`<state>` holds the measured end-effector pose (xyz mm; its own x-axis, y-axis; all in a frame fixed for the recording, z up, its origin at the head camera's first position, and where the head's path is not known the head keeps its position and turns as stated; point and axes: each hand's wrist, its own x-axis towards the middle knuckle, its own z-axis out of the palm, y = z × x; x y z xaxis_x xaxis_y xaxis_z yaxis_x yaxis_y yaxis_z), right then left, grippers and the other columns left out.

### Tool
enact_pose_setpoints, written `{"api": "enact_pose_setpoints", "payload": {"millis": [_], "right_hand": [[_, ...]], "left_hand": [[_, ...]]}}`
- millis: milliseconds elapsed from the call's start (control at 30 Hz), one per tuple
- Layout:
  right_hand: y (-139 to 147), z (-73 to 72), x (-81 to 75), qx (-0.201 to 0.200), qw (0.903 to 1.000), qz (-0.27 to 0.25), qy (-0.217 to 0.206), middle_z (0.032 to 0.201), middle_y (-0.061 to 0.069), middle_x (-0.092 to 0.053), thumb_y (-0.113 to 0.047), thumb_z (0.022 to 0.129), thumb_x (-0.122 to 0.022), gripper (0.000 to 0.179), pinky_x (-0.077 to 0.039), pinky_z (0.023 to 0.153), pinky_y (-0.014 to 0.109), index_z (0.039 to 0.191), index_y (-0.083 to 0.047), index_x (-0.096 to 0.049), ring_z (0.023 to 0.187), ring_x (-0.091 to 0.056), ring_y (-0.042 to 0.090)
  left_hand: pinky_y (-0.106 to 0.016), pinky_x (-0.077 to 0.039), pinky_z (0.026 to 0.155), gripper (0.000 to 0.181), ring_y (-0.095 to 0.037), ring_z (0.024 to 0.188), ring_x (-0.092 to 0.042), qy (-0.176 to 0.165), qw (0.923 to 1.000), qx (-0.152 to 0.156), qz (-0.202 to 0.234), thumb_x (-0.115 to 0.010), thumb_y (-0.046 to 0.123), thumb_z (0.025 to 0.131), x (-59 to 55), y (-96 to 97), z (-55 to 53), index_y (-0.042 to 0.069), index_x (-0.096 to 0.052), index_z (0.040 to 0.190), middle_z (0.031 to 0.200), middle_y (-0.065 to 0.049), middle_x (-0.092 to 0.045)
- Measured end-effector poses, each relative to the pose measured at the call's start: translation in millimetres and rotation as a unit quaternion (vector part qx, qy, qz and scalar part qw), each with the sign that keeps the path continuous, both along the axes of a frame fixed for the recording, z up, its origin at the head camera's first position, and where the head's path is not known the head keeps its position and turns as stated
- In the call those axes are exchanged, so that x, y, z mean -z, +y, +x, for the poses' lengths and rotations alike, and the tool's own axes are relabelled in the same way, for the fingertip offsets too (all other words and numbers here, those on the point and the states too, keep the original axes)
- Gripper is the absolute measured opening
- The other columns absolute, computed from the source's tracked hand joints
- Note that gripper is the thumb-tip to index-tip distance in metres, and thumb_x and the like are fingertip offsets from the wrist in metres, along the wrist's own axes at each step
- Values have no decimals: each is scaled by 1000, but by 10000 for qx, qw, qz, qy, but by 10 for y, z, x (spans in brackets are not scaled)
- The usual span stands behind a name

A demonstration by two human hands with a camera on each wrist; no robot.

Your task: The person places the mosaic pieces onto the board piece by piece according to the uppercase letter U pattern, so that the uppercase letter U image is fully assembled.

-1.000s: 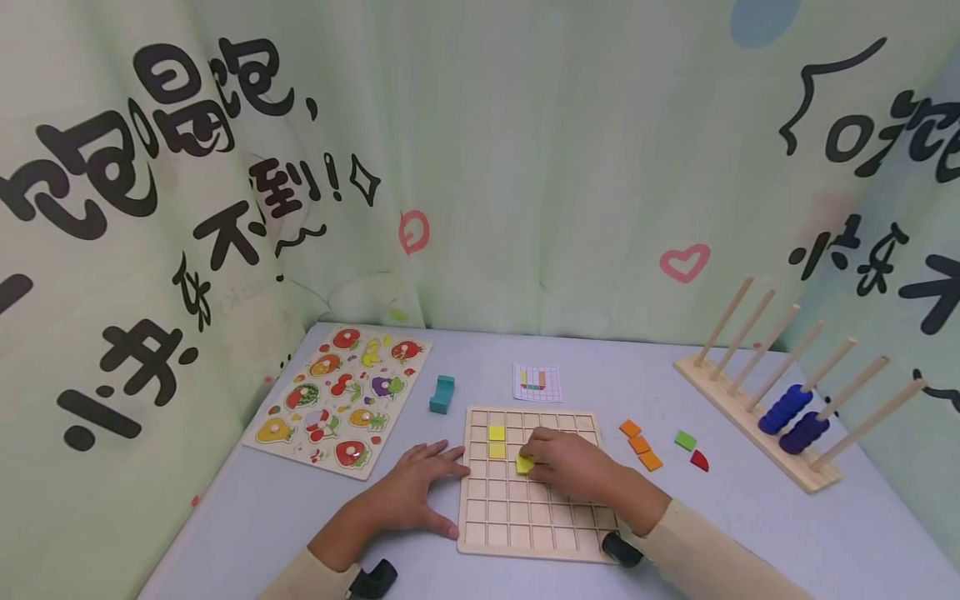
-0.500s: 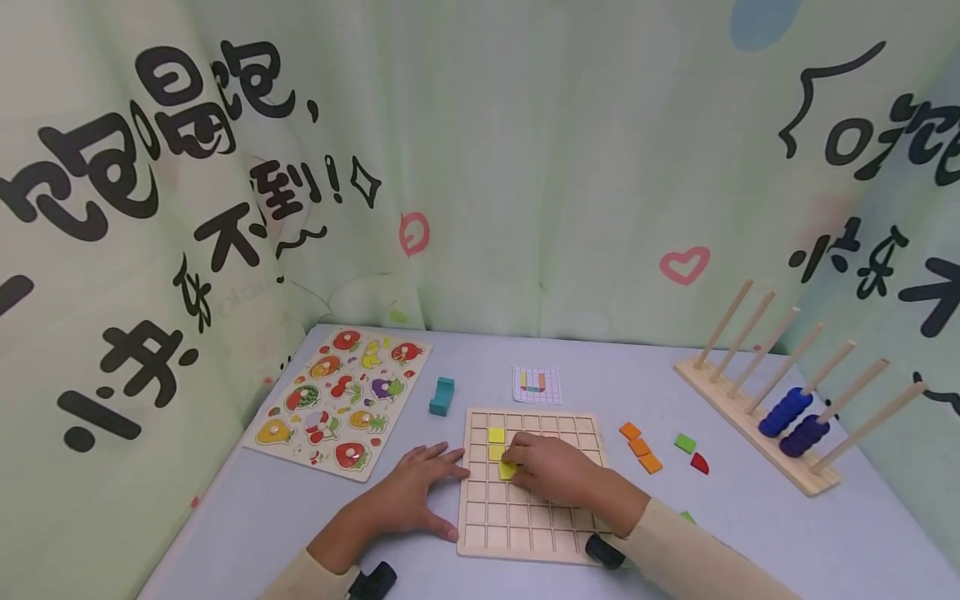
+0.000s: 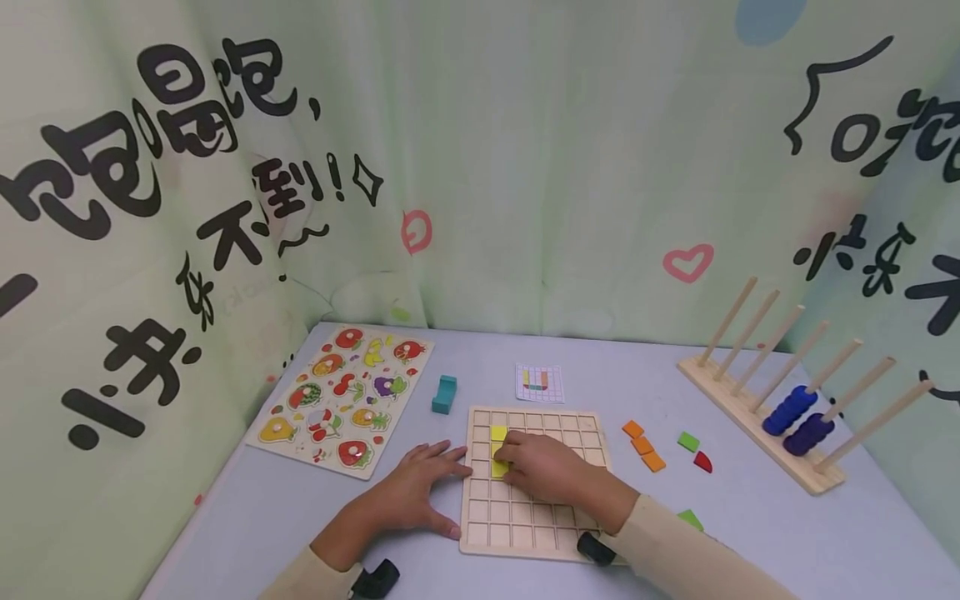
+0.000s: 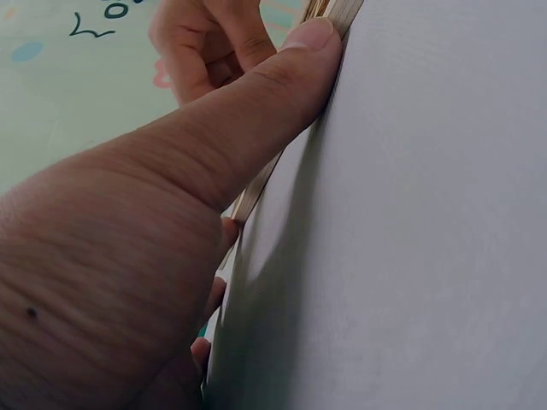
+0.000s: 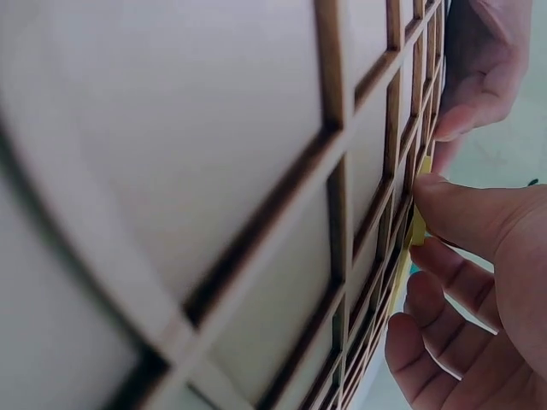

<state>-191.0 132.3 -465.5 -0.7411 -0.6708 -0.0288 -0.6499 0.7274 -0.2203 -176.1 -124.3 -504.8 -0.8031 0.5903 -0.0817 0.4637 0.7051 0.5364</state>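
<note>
A wooden grid board [image 3: 517, 533] lies on the table. My left hand [image 3: 408, 496] rests with spread fingers along its left edge; in the left wrist view the thumb [image 4: 282, 77] presses against the board's side. Over the board's upper left, my right hand [image 3: 551, 468] pinches a yellow square tile [image 3: 499, 470] between thumb and fingertips, right at a grid cell. The right wrist view shows this yellow tile [image 5: 419, 224] at the board's surface. Above it in the same column sits another yellow tile [image 3: 498, 432], and one between them is partly hidden by the fingers.
Orange tiles [image 3: 643, 447], a green tile [image 3: 688, 442] and a red quarter-round piece [image 3: 702, 462] lie right of the board. Another green piece [image 3: 690, 520] lies beside the right sleeve. Behind are a pattern card [image 3: 539, 397], a teal block [image 3: 444, 394], a fruit puzzle [image 3: 341, 400] and a peg stand [image 3: 761, 425].
My right hand has carried the yellow tile leftward and set it in line below the other yellow tiles. A green piece by the right sleeve has come into view. The left hand stays put.
</note>
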Motion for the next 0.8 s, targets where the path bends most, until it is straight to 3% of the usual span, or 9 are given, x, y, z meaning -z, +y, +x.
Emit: {"api": "enact_pose_setpoints", "payload": {"millis": [800], "right_hand": [[-28,6,10,-21,10000,-23,49,100,-8,-57,-22,91,-69,27,-51,76,25,116,-12,-70,81,-53,4]], "left_hand": [[-55,-13,115,85,-21,146,-17,-22,10000,-27,-19,-75,70,61,-6,-1,3,38,-55,137,154,14,-33]]}}
